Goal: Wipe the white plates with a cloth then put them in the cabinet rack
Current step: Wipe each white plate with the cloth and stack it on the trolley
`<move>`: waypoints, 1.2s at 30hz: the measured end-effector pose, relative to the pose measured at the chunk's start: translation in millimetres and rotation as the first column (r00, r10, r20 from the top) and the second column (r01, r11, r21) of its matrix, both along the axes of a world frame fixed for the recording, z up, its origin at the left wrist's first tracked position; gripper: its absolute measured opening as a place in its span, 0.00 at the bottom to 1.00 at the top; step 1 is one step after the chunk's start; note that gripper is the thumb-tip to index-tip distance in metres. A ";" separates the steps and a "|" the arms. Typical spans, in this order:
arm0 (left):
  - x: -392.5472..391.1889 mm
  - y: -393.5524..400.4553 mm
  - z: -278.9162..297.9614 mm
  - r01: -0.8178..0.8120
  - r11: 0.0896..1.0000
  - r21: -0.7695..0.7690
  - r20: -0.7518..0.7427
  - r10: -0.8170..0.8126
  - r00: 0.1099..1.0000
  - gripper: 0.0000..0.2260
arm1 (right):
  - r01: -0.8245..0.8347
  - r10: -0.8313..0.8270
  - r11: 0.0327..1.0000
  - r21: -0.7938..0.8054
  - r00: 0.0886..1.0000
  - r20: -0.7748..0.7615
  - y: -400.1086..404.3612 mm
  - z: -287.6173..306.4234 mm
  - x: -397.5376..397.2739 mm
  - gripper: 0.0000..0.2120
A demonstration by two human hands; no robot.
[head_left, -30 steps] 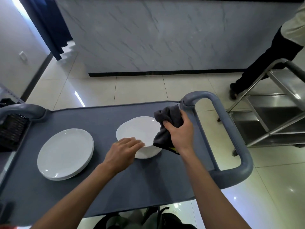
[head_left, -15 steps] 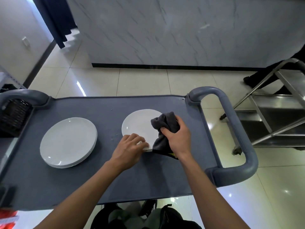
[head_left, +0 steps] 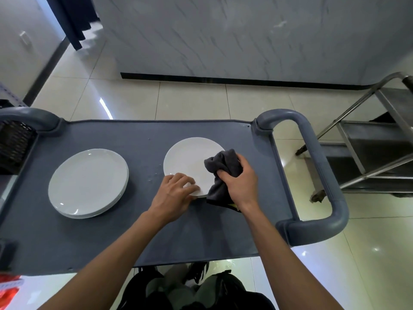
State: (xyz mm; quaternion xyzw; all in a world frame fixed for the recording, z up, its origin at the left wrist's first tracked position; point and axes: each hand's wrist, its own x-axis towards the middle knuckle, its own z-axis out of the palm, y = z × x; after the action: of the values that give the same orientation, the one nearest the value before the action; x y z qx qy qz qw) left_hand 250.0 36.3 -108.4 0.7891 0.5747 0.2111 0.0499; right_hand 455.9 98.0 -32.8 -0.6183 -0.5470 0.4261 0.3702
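Right hand (head_left: pixel 240 182), fingers clenched on the grey cloth (head_left: pixel 220 166), has shifted onto the plate (head_left: pixel 190 162) beside the stack (head_left: pixel 88 183); left hand (head_left: pixel 174 195) pinches its rim: wiping underway.

No text, label, brand, number or sign can be read anywhere in the head view. A red object (head_left: pixel 10 291) at the lower left corner carries pale markings, but they are too blurred and too cropped to make out.
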 end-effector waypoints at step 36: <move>-163.6 -43.4 34.5 -0.518 0.853 -0.068 0.018 0.520 0.854 0.12 | -0.351 0.348 0.935 0.045 0.935 0.065 -19.7 20.0 -165.4 0.21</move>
State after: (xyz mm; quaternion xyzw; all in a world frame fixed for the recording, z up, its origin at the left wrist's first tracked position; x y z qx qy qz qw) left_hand 86.4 -7.1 -73.9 0.5991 0.7713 0.2131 0.0254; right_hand 290.5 78.3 -12.8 -0.5124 -0.6700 0.4522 0.2900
